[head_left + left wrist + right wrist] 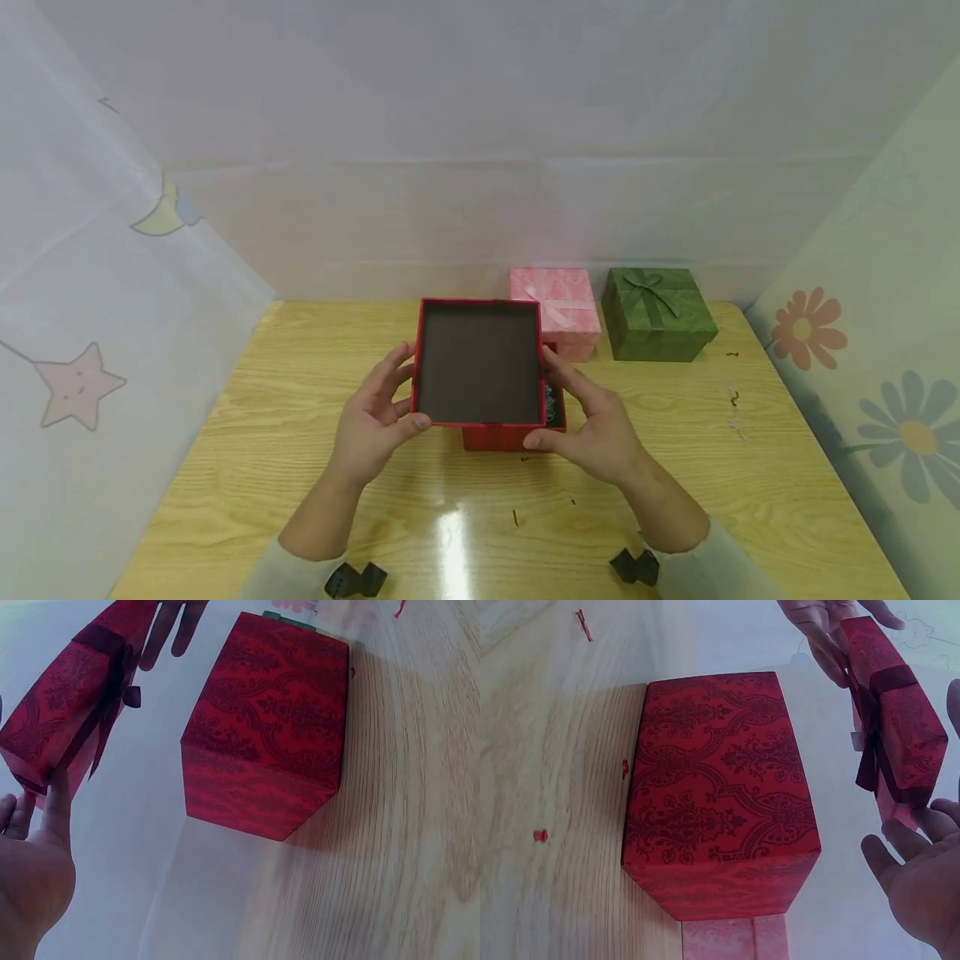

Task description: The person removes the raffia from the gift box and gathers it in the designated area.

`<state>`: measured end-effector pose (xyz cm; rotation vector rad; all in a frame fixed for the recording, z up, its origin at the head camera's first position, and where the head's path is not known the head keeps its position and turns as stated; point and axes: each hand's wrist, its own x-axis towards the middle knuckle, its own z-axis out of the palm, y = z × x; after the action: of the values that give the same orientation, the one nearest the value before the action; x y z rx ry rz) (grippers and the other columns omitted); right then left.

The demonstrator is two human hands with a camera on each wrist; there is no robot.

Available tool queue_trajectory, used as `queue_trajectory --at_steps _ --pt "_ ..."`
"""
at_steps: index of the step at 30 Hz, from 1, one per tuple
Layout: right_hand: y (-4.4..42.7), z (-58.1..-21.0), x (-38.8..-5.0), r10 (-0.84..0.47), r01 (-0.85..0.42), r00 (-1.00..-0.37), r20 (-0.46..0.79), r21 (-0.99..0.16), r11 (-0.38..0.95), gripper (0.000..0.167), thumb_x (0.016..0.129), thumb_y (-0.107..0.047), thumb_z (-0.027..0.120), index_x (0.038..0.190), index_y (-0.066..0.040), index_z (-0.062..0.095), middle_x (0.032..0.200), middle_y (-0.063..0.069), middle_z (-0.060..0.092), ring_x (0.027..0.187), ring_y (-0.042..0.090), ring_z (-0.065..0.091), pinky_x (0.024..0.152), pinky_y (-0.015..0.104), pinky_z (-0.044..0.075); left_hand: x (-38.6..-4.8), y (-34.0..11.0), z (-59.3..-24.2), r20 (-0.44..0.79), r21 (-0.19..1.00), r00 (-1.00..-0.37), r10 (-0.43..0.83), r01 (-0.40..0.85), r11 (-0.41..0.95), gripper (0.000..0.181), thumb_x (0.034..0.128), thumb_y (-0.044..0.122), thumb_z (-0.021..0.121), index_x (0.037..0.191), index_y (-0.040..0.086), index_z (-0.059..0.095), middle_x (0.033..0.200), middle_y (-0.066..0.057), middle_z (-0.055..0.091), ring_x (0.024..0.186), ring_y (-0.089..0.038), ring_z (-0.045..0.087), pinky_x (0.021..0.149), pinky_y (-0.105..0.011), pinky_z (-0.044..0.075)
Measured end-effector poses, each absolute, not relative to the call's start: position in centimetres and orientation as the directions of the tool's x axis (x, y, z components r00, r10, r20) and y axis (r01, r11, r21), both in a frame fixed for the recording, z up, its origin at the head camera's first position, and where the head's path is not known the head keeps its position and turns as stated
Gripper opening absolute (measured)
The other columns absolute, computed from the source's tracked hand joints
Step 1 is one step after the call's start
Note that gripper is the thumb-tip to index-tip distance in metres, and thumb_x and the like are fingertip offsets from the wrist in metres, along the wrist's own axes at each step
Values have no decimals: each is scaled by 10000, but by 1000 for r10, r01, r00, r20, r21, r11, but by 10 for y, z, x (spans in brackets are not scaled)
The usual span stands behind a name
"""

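Observation:
A red box lid (480,362) is raised and tilted, its dark inside towards the head camera. My left hand (378,425) grips its left edge, thumb at the near corner. My right hand (600,425) has its fingers extended along the right edge; the thumb is off the lid, below the near right corner. Beneath and behind the lid stands the red patterned box base (498,439), mostly hidden in the head view, with greyish filling showing at its right. Both wrist views show the base's patterned sides (270,705) and the lid's dark ribbon bow (870,735).
A pink gift box (573,321) and a green gift box (660,317) with bows stand at the back right of the wooden table (300,375). Small red and whitish scraps (516,517) lie near the front and at the right. Printed cloth hangs around the table.

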<state>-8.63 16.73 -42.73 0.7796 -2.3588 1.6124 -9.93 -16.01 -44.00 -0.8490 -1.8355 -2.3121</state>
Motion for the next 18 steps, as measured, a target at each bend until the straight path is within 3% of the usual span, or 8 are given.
queue_trajectory --at_steps 5,11,18 --pt "161 -428 -88 -326 -485 -862 389 -818 309 1125 694 -204 993 1630 -227 369 1532 15 542 1389 232 535 1130 480 461 -98 -167 -437 432 891 -852 297 352 -286 928 848 -17 843 1609 -10 312 1647 -219 305 1419 -345 425 976 -376 584" --pt "153 -429 -90 -321 -462 -875 363 -825 325 1093 714 -268 985 1624 -266 380 1562 -11 507 1393 265 529 1138 524 444 -97 -174 -433 457 885 -840 292 398 -241 933 803 -116 835 1588 -51 334 1644 -247 290 1436 -360 407 1021 -366 554" --pt "141 -432 -94 -343 -488 -857 385 -820 298 1039 751 -251 964 1619 -222 395 1583 -13 480 1385 275 537 1130 513 454 -96 -186 -434 442 896 -856 270 405 -183 949 771 -188 817 1585 -39 354 1654 -227 297 1439 -342 410 1024 -368 546"
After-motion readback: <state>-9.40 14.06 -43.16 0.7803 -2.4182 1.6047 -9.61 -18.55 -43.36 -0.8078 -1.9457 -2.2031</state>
